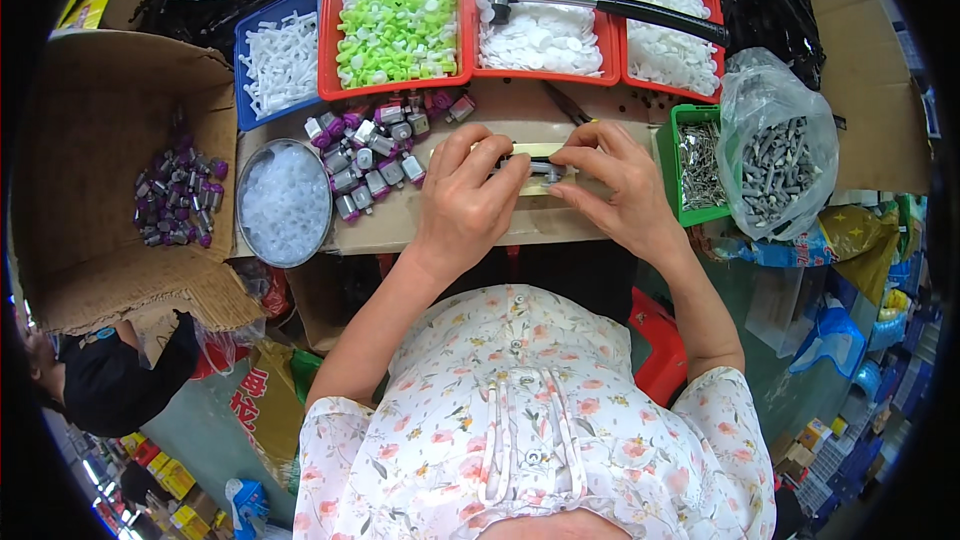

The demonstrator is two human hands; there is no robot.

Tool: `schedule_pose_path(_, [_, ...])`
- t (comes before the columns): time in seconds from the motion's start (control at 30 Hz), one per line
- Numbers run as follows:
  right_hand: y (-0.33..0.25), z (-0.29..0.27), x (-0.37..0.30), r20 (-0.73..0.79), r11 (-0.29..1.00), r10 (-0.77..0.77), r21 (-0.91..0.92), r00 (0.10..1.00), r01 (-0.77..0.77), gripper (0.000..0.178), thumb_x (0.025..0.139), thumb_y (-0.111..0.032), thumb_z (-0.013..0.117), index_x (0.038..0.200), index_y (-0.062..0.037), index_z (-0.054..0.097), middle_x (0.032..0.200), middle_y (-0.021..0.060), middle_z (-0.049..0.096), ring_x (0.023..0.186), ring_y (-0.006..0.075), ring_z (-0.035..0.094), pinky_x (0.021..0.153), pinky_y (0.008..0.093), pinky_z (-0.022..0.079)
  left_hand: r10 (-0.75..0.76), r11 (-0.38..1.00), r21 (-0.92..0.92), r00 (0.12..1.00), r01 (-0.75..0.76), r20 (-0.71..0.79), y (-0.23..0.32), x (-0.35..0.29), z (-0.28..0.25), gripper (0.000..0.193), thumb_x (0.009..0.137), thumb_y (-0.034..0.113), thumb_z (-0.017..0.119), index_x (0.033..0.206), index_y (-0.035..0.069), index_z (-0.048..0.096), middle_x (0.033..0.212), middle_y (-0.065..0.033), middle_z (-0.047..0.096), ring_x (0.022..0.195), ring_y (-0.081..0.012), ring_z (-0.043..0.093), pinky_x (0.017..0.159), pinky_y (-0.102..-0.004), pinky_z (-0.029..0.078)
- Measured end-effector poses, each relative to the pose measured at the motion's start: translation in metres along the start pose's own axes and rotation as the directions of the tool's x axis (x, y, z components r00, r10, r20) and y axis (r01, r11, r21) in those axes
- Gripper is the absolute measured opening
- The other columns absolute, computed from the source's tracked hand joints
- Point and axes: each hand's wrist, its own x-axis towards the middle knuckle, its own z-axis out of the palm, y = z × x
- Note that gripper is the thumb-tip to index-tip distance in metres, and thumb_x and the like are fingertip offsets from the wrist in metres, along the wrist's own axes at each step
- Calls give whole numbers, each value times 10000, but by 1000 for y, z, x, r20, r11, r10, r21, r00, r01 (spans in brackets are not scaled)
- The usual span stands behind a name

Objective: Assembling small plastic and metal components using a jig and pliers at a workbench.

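Observation:
Both my hands work close together at the middle of the table's near side. My left hand (465, 190) is closed, its fingertips pinched at one end of a small black-and-clear part (541, 169). At the other end, the thumb and fingers of my right hand (622, 185) pinch the same part. Under the fingers lies a pale yellow block (530, 185), mostly covered by the hands. The part's exact kind cannot be made out. Just left of my left hand is a loose pile of small silver-and-purple motors (365, 155). Beyond my right hand lie dark pliers (567, 103), partly hidden.
Red bins hold green-and-white pieces (395, 25), white discs (545, 35) and white caps (670, 45). A hammer (620, 8) lies across two bins. Left are a blue bin (240, 90), a round bowl (243, 240) and a motor carton (80, 140); right, a green bin (705, 214) and plastic bag (745, 90).

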Motion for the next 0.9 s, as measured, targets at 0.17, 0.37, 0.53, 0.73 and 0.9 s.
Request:
schedule_pose_path(0.17, [-6, -1, 0, -4, 998, -14, -67, 1000, 13, 350, 763, -182, 812, 1057, -45, 679, 1043, 92, 605, 937, 268, 593, 795, 384, 461, -1, 1000, -18, 1000, 2, 6, -1, 0, 2, 206, 736, -10, 772, 926, 20, 697, 929, -75, 642, 933, -296, 598, 789, -398, 488])
schedule_pose_path(0.37, [-11, 3, -1, -4, 986, -18, -164, 1000, 17, 301, 761, -161, 792, 1017, -77, 657, 1055, 58, 596, 1001, 263, 579, 836, 404, 428, -18, 999, -44, 1000, 18, -5, -2, -1, 3, 212, 723, -26, 772, 917, 16, 700, 914, -84, 649, 915, -298, 602, 772, -386, 496])
schedule_pose_path(0.53, [-12, 2, -2, -7, 972, -26, -234, 1000, 24, 285, 772, -182, 778, 1012, -88, 656, 1042, 49, 598, 1015, 254, 580, 843, 411, 421, -32, 996, -86, 999, 29, -33, -2, -1, 4, 207, 720, -35, 771, 910, 14, 707, 888, -90, 655, 884, -300, 606, 741, -384, 504])
schedule_pose_path(0.73, [-16, 6, -2, -29, 945, -47, -326, 998, 35, 257, 764, -161, 756, 982, -76, 650, 1006, 45, 602, 1006, 243, 582, 863, 411, 408, -35, 996, -84, 998, 31, -47, -4, -3, 6, 207, 714, -39, 777, 902, 12, 708, 878, -88, 653, 865, -296, 601, 730, -375, 501])
schedule_pose_path(0.9, [-12, 5, 2, -10, 920, -112, -379, 994, 100, 240, 750, -144, 748, 954, -83, 637, 973, 50, 596, 989, 245, 583, 849, 394, 408, -31, 996, -88, 998, 26, -51, -4, -3, 6, 211, 710, -35, 782, 902, 10, 708, 876, -87, 653, 859, -295, 601, 719, -372, 501])
